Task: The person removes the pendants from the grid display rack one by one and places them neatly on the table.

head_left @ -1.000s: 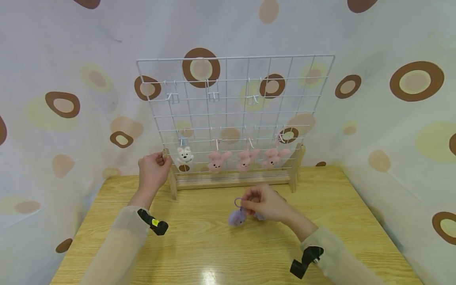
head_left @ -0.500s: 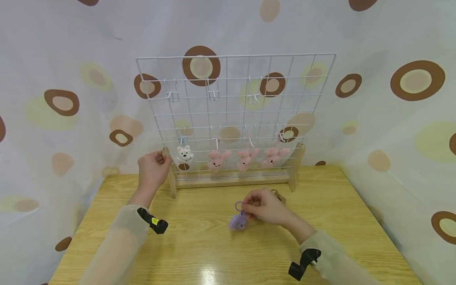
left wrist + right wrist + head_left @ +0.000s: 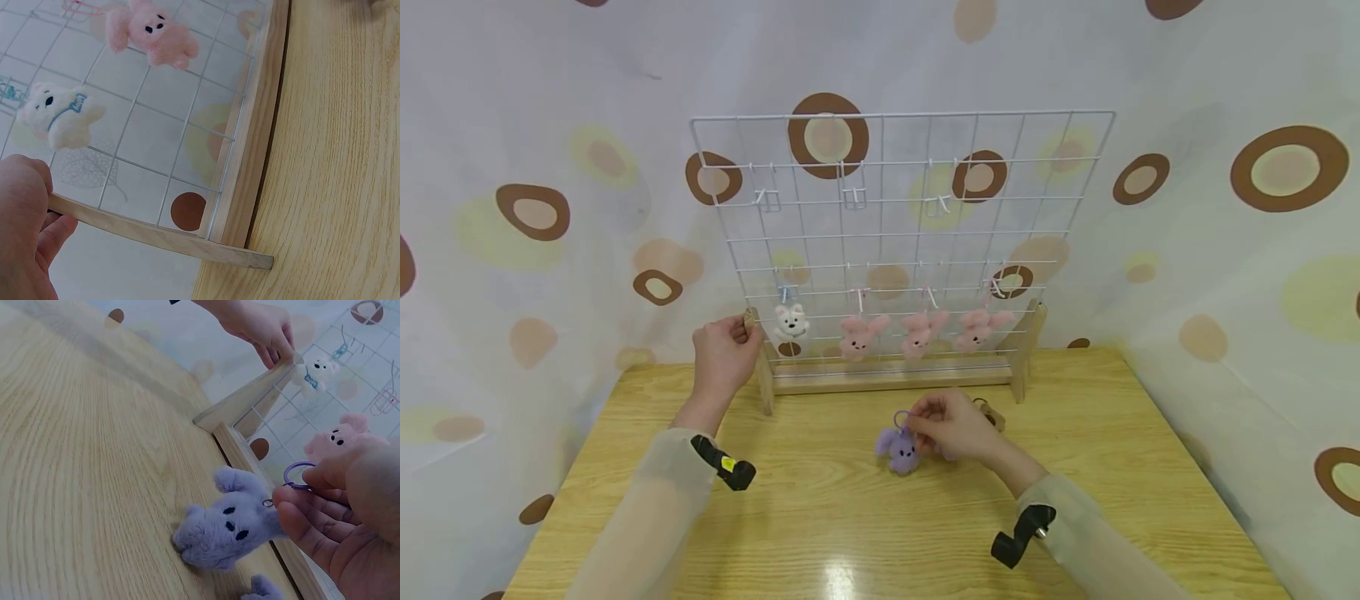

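My left hand [image 3: 724, 354] grips the top of the wooden side post [image 3: 156, 236] of the display stand, thumb on one side and fingers on the other. My right hand [image 3: 955, 429] pinches the purple ring [image 3: 294, 475] of a purple plush bunny keychain [image 3: 222, 528] between thumb and forefinger. The bunny hangs from the ring close over the table, its face showing in the head view. Part of a second purple plush [image 3: 262, 589] lies just past it in the right wrist view, mostly hidden by my right hand in the head view.
A white wire grid [image 3: 880, 237] stands in the wooden base [image 3: 887, 382]. From its lower hooks hang a white bear keychain [image 3: 791, 322] and several pink bunny keychains [image 3: 859, 337]. Upper hooks [image 3: 853, 196] hold nothing. A brown keychain [image 3: 992, 417] lies behind my right hand.
The purple bunny has lifted slightly and turned to face forward, its ear now spread to the left. The brown keychain has come into view behind my right hand. My left hand keeps its place.
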Demonstrator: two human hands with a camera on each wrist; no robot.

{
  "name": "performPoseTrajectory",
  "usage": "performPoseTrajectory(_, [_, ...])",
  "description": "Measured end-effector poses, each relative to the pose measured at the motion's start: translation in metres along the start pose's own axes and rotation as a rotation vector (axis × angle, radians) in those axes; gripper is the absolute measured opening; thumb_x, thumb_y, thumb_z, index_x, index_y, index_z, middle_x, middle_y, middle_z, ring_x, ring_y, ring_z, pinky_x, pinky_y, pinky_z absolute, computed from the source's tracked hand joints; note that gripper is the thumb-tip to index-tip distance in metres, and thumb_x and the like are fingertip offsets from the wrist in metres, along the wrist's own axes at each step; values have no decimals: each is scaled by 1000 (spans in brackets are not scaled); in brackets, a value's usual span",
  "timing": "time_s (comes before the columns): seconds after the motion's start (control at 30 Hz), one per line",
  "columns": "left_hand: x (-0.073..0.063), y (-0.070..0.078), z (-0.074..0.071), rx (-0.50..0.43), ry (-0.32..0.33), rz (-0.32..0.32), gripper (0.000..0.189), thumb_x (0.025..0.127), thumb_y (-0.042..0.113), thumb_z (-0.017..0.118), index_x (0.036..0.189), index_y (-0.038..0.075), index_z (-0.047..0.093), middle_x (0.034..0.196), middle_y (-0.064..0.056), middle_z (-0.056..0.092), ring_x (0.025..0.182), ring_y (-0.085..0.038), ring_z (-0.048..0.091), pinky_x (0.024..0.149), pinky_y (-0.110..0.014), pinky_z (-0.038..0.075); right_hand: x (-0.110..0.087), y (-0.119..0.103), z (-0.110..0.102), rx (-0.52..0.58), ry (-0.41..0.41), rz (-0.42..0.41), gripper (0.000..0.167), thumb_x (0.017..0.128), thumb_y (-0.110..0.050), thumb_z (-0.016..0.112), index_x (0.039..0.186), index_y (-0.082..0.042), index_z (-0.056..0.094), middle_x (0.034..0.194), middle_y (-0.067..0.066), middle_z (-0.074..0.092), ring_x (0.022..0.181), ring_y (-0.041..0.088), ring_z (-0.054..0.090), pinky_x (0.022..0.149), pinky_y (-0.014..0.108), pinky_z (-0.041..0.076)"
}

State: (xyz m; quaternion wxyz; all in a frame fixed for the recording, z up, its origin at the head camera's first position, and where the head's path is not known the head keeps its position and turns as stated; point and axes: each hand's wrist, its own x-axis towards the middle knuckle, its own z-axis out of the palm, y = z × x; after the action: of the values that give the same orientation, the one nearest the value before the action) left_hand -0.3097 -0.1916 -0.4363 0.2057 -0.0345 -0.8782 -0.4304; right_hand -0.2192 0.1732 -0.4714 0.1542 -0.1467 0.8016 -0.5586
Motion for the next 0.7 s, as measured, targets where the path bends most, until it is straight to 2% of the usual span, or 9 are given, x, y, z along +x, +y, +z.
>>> performPoseTrajectory(0.1, [0,0,0,-2,3,3,24,100,12,65,107,-8,78,92,-19,78,84,-27,78,71,-40,63,6,2,0,-3,1,-4,18,104,-9,67,103,8,70,83,20,72,71,32,71,59,35,59])
performPoseTrajectory(0.33, [0,1,0,-10,2,8,23,100,13,65,103,-6,78,90,-18,78,82,-26,78,69,-36,62,18,5,1,-29,11,11,14,104,-7,67,101,5,71,81,12,72,68,20,71,62,39,62])
performPoseTrajectory(0.7, [0,-1,0,-11,-3,3,24,100,12,65,105,-8,78,92,-20,78,85,-28,78,74,-45,63,28,5,-1,-27,-6,-13,13,103,-3,65,103,9,71,83,20,73,70,28,73,69,52,63])
